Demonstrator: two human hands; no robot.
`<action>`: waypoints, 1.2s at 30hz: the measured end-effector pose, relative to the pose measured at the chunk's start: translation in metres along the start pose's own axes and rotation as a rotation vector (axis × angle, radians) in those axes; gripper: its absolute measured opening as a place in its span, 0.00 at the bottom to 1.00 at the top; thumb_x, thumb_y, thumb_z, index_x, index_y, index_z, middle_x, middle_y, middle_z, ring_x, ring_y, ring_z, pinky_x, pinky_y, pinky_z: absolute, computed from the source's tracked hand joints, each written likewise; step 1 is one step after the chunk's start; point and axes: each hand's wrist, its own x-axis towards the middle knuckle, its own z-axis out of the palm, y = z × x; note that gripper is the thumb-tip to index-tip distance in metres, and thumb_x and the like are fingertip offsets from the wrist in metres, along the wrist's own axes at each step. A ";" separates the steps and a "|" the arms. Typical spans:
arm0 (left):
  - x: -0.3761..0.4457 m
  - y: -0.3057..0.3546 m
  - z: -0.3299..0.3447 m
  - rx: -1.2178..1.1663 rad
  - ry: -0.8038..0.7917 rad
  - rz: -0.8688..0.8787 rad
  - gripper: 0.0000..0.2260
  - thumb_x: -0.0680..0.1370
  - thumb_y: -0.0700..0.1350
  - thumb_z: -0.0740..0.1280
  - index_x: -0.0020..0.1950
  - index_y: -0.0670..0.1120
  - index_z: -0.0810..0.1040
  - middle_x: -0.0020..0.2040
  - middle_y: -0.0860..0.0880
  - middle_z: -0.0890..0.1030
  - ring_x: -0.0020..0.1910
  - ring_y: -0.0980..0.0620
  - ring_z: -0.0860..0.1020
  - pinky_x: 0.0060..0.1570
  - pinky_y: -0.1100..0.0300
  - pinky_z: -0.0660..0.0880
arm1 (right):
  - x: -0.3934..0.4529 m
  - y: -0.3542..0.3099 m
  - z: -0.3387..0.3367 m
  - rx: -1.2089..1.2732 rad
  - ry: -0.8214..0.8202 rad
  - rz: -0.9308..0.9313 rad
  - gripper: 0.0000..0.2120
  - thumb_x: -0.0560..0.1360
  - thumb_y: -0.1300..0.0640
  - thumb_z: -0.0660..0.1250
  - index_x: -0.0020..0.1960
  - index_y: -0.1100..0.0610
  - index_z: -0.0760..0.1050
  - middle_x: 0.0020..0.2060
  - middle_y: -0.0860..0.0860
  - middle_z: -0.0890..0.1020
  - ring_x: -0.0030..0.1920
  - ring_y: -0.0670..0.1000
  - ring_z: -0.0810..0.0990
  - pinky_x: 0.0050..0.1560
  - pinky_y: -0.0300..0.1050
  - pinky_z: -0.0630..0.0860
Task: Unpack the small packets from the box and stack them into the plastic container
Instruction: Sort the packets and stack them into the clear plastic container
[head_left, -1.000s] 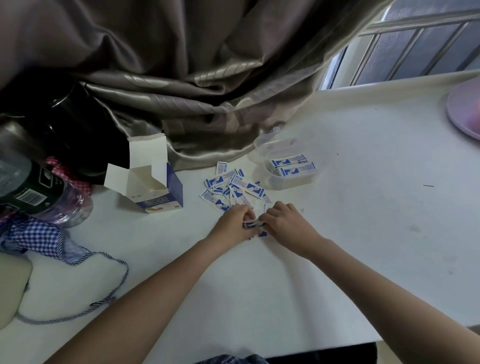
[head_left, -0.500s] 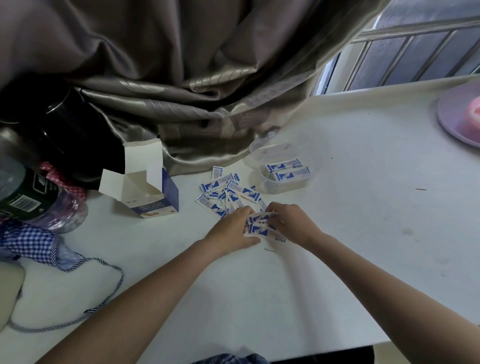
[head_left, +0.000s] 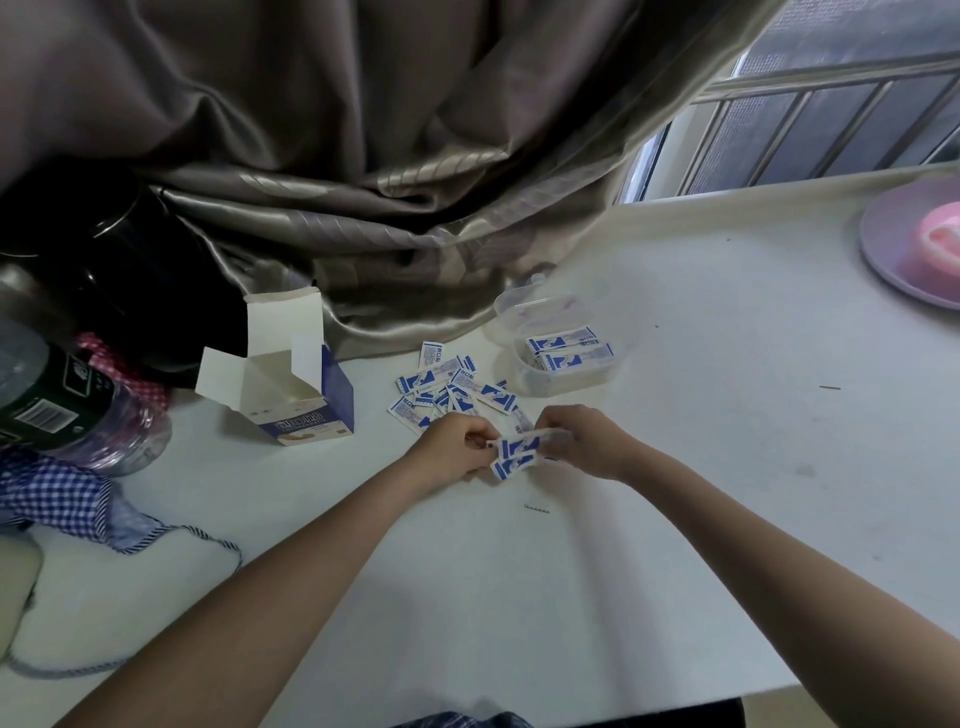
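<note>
Partly hidden, few packets (head_left: 514, 454) pinched between left hand (head_left: 451, 447) and right hand (head_left: 584, 441), grip curled, count unclear

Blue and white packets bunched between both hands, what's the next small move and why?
Probably square up the bunch of blue and white packets held by the left hand and right hand, then carry it right and away to the clear plastic container. It already holds stacked packets, and the bunch looks fanned.

white table (head_left: 675, 493) under box (head_left: 306, 400), packets (head_left: 447, 387)
</note>
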 end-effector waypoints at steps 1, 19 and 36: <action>0.000 0.001 0.001 0.010 -0.004 0.004 0.05 0.74 0.38 0.69 0.42 0.47 0.78 0.32 0.51 0.76 0.29 0.55 0.72 0.30 0.67 0.70 | 0.000 -0.001 0.003 -0.036 0.031 -0.011 0.05 0.75 0.61 0.64 0.50 0.62 0.75 0.48 0.58 0.80 0.45 0.54 0.75 0.39 0.41 0.67; -0.008 -0.003 0.017 0.727 -0.002 0.266 0.10 0.77 0.48 0.65 0.54 0.45 0.75 0.51 0.48 0.73 0.46 0.46 0.77 0.47 0.54 0.74 | -0.023 0.024 0.023 -0.804 0.163 -0.348 0.14 0.69 0.46 0.72 0.46 0.55 0.75 0.38 0.49 0.78 0.38 0.52 0.78 0.32 0.42 0.72; -0.008 0.009 0.013 0.273 -0.008 0.135 0.05 0.77 0.44 0.66 0.51 0.47 0.79 0.34 0.47 0.79 0.28 0.54 0.76 0.35 0.57 0.77 | -0.020 0.007 0.005 -0.629 0.044 -0.191 0.15 0.82 0.49 0.49 0.59 0.57 0.68 0.53 0.53 0.76 0.52 0.55 0.76 0.41 0.46 0.69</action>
